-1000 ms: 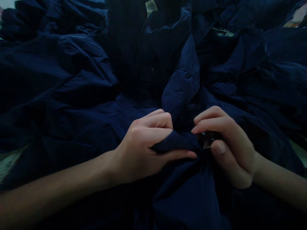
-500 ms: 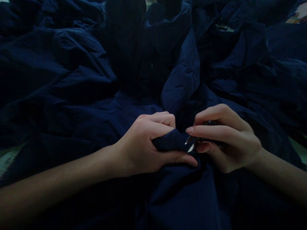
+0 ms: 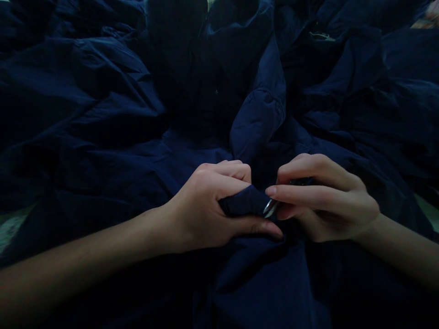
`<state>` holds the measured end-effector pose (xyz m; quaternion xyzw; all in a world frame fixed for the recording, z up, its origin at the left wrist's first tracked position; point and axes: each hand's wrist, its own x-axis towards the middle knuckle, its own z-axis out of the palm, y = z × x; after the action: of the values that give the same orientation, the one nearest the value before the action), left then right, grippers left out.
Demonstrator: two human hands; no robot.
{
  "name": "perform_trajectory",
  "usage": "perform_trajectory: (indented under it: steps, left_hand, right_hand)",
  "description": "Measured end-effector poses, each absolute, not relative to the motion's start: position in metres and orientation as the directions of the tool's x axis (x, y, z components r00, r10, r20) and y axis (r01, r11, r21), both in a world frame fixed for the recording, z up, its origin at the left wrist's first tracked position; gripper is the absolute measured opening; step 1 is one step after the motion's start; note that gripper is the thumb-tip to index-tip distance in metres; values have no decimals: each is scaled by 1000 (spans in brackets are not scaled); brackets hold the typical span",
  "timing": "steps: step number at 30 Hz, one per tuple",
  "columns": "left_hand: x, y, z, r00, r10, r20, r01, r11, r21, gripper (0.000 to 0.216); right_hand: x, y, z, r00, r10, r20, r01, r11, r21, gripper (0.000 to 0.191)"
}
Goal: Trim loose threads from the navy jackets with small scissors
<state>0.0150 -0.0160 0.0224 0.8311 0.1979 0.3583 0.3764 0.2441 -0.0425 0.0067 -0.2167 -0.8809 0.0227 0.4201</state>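
A fold of dark navy garment fabric (image 3: pixel 240 202) is pinched in my left hand (image 3: pixel 212 205), its thumb stretched along the lower edge. My right hand (image 3: pixel 322 196) is closed around a small pair of thread snips (image 3: pixel 270 208). Only the pointed metal blades show past the fingertips; the rest is mostly hidden in the palm. The tips sit close together, right beside the folded edge and just above my left thumb. Whether they touch the cloth I cannot tell.
Rumpled navy garments (image 3: pixel 113 91) spread over nearly the whole view. A padded, stitched piece (image 3: pixel 259 114) lies beyond my hands. A pale surface (image 3: pixel 13 226) shows at the left edge, and a small light strip (image 3: pixel 321 35) lies at the upper right.
The snips' blades were apart and have come together. My right hand has shifted slightly, its thumb closer to the fingers. My left hand keeps its hold on the fabric.
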Motion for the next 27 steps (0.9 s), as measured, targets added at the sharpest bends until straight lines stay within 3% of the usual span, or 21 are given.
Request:
perform_trajectory:
  steps: [8,13,20,24,27]
  left_hand:
    - [15,-15,22,669,607,428,66,-622,780,34]
    - [16,-15,20,665,603,440,16,-600,800,35]
    - [13,-10,23,726,592,350,-37,-476,879,13]
    - [11,-8,22,702,618,353,-36,-464,885,13]
    - [10,-8,22,738,595,317,-85,-384,919,13]
  right_hand:
    - [245,-45,9,-557,427,712,392,891,-228,11]
    - [245,-42,5,-383,455,804,457,850,-264,21]
    - [240,-41,6,-350,617,705,384,781,-492,23]
    - [236,-46,6,-350,757,551,149,626,-765,24]
    - [234,-48,6,-337,841,424,26,459,-888,26]
